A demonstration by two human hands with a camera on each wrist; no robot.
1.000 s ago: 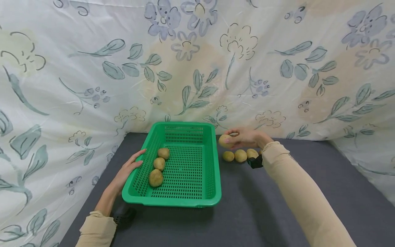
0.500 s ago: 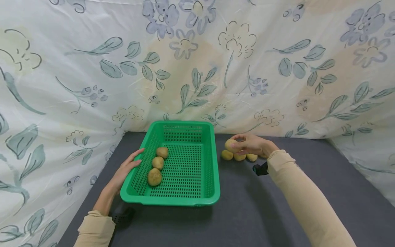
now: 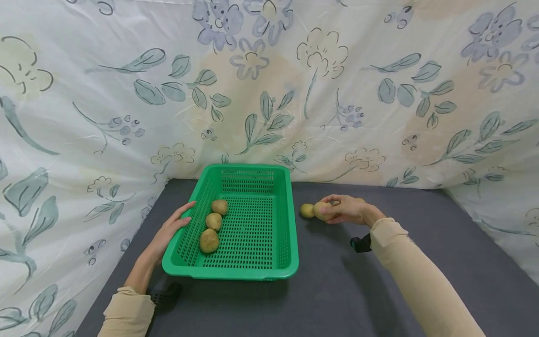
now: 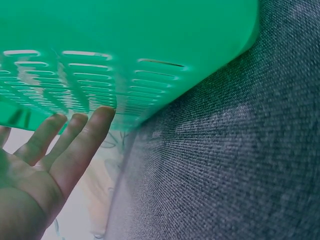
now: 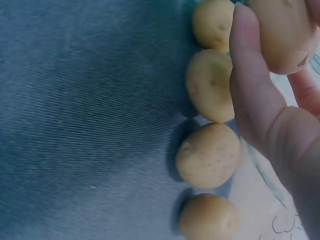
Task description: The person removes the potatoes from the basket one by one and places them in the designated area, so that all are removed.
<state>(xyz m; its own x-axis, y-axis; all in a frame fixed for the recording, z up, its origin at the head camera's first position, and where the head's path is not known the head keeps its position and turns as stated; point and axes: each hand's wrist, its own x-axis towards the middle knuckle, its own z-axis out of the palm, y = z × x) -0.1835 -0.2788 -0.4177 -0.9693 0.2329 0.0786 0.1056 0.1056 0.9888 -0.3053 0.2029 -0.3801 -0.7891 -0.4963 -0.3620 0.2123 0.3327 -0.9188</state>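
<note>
Pinched a round tan potato (image 3: 321,211) centre-right in the right hand (image 3: 346,209), half-hiding yellowish potatoes (image 3: 307,210), and touched a green plastic basket (image 3: 229,273) holding three brown potatoes (image 3: 209,241) with a straight-fingered left hand (image 3: 165,235).

Green basket (image 3: 252,273): open from above; free room over the centre and right of its floor, left side obstructed by three potatoes (image 3: 213,221) in a line. Left rim: occupied by the left hand (image 3: 171,228). Right wall: upright barrier on the side of the right hand (image 3: 347,209), passable over the top. Row of potatoes (image 5: 207,156): close-set, little finger room between neighbours; overhead access partly blocked by the right hand and its held potato (image 3: 322,211). Floral curtain (image 3: 269,154): backstop behind the row. Dark tabletop (image 3: 324,285): open approach before the row.
</note>
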